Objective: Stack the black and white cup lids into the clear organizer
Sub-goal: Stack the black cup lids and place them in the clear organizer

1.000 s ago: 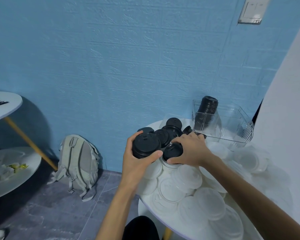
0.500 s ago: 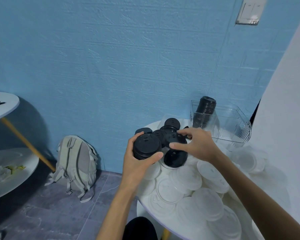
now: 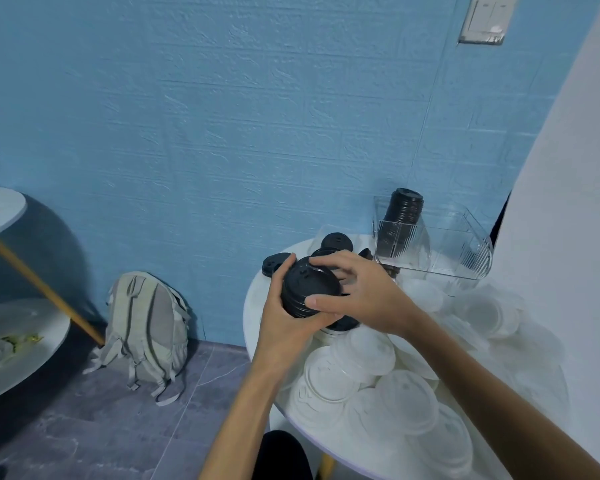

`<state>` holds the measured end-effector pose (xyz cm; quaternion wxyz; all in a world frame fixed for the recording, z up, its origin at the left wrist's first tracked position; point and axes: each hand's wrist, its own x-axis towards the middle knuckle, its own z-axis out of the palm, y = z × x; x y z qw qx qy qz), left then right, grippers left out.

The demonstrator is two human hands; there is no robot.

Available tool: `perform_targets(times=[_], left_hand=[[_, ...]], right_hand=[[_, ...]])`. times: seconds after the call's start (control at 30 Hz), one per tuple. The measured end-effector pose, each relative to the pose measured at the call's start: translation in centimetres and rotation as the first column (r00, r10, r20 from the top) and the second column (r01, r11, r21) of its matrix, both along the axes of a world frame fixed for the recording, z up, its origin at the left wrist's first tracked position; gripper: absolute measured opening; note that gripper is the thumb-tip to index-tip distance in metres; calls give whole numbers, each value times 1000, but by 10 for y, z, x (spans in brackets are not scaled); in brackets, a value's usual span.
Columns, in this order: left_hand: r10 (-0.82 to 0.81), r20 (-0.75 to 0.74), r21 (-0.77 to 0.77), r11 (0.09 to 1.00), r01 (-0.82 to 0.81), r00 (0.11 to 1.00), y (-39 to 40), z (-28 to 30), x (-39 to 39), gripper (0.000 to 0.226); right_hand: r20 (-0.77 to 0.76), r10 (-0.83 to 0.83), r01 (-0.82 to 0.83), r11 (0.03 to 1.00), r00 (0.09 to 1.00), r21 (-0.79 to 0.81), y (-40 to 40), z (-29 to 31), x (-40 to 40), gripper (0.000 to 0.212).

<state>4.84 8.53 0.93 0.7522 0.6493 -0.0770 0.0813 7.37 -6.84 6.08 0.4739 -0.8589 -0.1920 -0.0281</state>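
A: Where is the short stack of round black plastic cup lids [image 3: 310,287] placed?

B: It is held above the tabletop's left edge, wrapped from below and from the left by the left hand [image 3: 286,318]. Its axis is tilted, tops turned up and toward the blue wall.

A: And the right hand [image 3: 364,299]?

B: It is laid over the stack's right side, with fingers [image 3: 329,262] curled onto the top rim and the thumb pressed on the near side. Both hands are closed round the same stack; neither is released.

A: Where does the clear plastic organizer [image 3: 465,252] lie?

B: At the tabletop's far right corner, up and to the right of the hands, well apart. One tall column of black lids [image 3: 403,209] is already stood in its left compartment.

A: Which hand is nearer it?

B: The right, by judgement. The held stack would likely have to be brought upright to match that column.

A: What remains?

B: Loose black lids [image 3: 336,241] at the far edge, and a heap of round white plastic lids [image 3: 368,375] spread over the near half of the round white tabletop [image 3: 257,306].
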Motion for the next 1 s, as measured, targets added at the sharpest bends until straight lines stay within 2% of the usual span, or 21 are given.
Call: perform_targets(times=[0.13,0.3,0.4,0.47,0.53,0.7,0.83,1.0], left_hand=[[4,20,23,1000,-5,1000,1,-5,0,100],[75,60,43,996,-78,995,2,-10,2,76],[60,31,16,998,-61,998,3,-9,6,76],[81,24,25,996,-82,996,6,-9,10,78],[107,22,34,994,-107,994,8,-10,13,77],[133,22,16,991,-133,991,12,-14,15,76],[126,10,12,992,-126,992,14,-16,13,74],[124,7,5,992,-124,992,15,-16,15,74]], right_hand=[[-62,10,-6,999,998,52,-1,-2,3,64],[-144,85,-72,993,986,91,-6,-5,7,61],[-161,99,-88,993,982,73,-16,-1,14,50],[-59,-13,10,998,998,-56,-26,-5,25,49],[48,-120,129,957,992,-261,-36,-15,33,58],[140,-97,165,743,985,-648,-41,-35,38,80],[138,-54,140,646,989,-750,-40,-44,40,96],[163,-37,147,659,986,-738,-42,-41,39,91]])
